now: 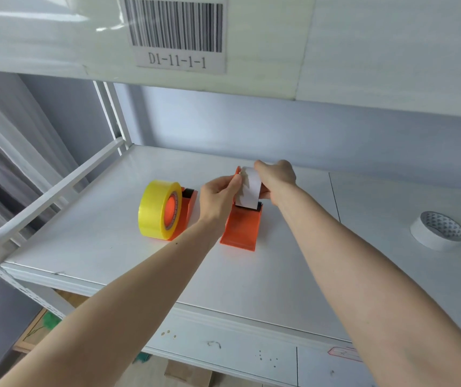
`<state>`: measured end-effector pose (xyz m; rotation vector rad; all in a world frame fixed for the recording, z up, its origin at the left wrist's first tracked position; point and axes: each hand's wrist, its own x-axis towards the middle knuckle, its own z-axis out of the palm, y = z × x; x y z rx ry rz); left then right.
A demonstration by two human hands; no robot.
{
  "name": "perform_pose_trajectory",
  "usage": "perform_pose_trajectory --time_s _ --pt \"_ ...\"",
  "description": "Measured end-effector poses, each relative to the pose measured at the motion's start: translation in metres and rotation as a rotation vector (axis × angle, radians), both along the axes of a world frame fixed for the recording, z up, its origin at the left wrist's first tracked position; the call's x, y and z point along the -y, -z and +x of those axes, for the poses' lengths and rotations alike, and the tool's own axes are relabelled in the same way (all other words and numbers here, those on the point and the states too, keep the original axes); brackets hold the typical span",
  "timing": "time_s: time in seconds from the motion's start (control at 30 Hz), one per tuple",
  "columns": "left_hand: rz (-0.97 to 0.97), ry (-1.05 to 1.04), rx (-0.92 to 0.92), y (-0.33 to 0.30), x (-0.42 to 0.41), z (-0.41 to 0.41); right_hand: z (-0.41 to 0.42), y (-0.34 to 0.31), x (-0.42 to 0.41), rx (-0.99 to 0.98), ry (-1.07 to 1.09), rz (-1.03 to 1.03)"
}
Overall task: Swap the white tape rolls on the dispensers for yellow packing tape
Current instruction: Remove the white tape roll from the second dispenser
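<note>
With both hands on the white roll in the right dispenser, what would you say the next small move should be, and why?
Probably lift the white tape roll up and out of the orange dispenser. Both the left hand and the right hand grip it while it sits in its cradle, whereas the other dispenser already carries a yellow roll, so this one must come off first.
</note>
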<state>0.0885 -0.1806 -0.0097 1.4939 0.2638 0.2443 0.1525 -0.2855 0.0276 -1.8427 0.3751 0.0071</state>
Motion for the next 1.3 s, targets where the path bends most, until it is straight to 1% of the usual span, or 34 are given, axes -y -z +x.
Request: perform_pose_trajectory --time_s 0.1,0.17,0.23,0.43,0.77,0.93,1.03,1.1,1.2,1.3 --pt "-0.118 -0.072 -0.034 0.001 0.002 0.0 0.001 0.001 0.008 0.035 0.011 -0.137" --pt "-0.142 -0.126 -0.051 0.001 0.001 0.001 0.004 0.002 0.018 0.04 0.033 -0.191" --pt "-0.128 -0.145 -0.068 -0.001 0.002 -0.001 0.004 0.004 0.028 0.043 0.046 -0.203" --pt "-0.093 -0.159 -0.107 -0.004 0.012 -0.01 -0.005 0.007 0.041 0.045 0.088 -0.13" --pt "-0.032 -0.192 -0.094 -0.005 0.018 -0.02 -0.026 0.011 0.045 0.032 0.087 -0.068" --pt "-0.057 -0.221 -0.053 -0.008 0.018 -0.021 -0.034 0.01 0.048 0.032 0.103 -0.038" --pt "-0.017 -0.238 0.017 -0.019 0.022 -0.021 -0.037 0.006 0.053 0.024 0.126 -0.007" --pt "0.026 -0.215 0.107 -0.027 0.026 -0.018 -0.039 0.004 0.057 0.009 0.141 0.006" --pt "0.103 -0.103 0.201 -0.044 0.041 -0.017 -0.044 0.0 0.067 0.0 0.159 0.04" --pt "0.149 0.019 0.209 -0.052 0.065 -0.012 -0.051 -0.006 0.083 -0.004 0.171 0.109"
